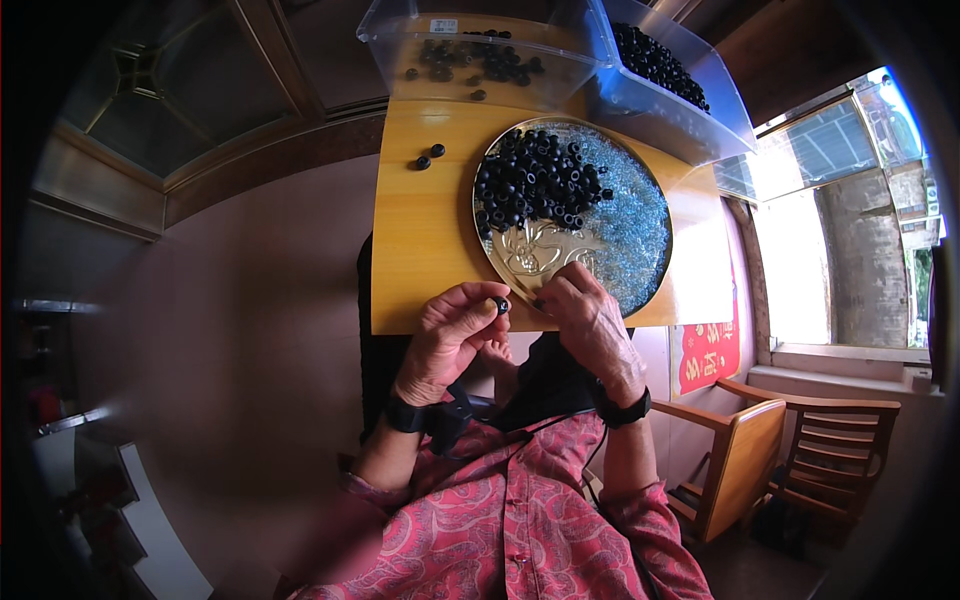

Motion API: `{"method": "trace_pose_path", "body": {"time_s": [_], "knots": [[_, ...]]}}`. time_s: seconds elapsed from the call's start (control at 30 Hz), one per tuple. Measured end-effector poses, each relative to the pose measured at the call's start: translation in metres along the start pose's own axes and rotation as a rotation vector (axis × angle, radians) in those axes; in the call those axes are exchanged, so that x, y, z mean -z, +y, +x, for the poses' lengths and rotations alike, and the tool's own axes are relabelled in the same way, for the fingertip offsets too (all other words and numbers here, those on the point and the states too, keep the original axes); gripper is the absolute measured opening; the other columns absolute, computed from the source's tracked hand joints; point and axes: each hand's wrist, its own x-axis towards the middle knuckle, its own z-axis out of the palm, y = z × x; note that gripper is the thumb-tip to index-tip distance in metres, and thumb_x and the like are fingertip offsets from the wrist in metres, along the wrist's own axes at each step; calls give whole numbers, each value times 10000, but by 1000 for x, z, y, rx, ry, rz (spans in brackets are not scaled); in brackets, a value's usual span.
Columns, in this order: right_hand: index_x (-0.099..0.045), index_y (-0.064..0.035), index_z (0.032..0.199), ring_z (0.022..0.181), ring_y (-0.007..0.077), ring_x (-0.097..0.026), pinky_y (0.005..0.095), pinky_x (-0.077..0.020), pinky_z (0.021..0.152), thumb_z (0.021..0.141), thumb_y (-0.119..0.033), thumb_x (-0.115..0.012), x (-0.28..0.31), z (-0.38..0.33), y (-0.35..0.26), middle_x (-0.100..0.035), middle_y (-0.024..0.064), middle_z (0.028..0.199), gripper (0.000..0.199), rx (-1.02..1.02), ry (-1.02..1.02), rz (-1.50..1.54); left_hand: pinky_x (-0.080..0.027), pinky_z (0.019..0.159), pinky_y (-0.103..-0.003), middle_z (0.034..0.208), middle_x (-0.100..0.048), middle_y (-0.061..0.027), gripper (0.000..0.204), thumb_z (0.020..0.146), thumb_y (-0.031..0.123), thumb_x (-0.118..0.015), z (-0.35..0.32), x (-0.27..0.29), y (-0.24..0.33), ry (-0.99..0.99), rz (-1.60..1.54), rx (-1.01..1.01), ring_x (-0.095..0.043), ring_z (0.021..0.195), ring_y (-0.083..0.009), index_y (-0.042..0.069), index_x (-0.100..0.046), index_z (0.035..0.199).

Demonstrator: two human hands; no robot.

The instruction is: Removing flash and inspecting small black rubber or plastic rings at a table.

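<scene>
Between the thumb and fingers of my left hand (455, 335) is a small round black cap (502, 305), held at the near edge of the table. My right hand (592, 325) is closed in a pinch over the near rim of a round gold tray (520, 262). A small dark bit shows at its fingertips, too little to name. On the tray's far left lies a heap of black caps (535, 180), several with their hollow ends showing. Many tiny clear-blue pieces (635, 225) cover the tray's right side.
Two loose black caps (437, 150) lie on the yellow table (425, 240), left of the tray. At the back stand a clear plastic bin (570, 75) with scattered caps and a second bin (720, 125) full of black pieces. A wooden chair (835, 450) is at the right.
</scene>
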Motion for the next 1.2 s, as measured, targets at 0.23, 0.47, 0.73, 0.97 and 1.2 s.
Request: {"method": "trace_pose_path", "body": {"time_s": [0.23,0.47,0.73,0.97,1.2], "knots": [[-565,13,942,720,330,-655,389,-528,619,852,-26,-669,-8,-8,-8,-611,157,833,143,-71,231,270,-547,759,-268,973,-665,-42,318,939,77,-626,0,-11,-6,42,195,106,-657,842,-125,-13,-610,1244],[-602,1,943,733,264,-688,329,-561,622,839,-41,-698,-4,-15,-20,-632,132,846,148,-106,256,384,-553,794,-266,996,-660,-44,370,946,75,-615,2,-20,-13,21,185,118,-655,862,-118,-3,-573,1305],[-621,-4,966,719,232,-688,313,-558,635,826,-22,-705,-6,-20,-19,-633,111,842,165,-117,338,413,-561,805,-274,1072,-667,-71,365,952,82,-609,5,-22,-18,10,153,126,-658,880,-123,-7,-571,1304],[-647,2,1033,719,194,-692,294,-553,648,815,-14,-717,-14,-25,-17,-658,104,826,229,-202,401,479,-571,797,-286,1039,-683,-81,341,943,73,-617,7,-25,-17,2,90,140,-672,864,-144,-12,-590,1272],[-685,10,1048,744,162,-688,265,-548,675,837,55,-665,-16,-28,-21,-660,88,850,216,-229,414,644,-576,775,-287,1032,-687,-96,314,944,58,-608,7,-20,-21,-18,-45,146,-673,866,-150,-14,-601,1250]]}}
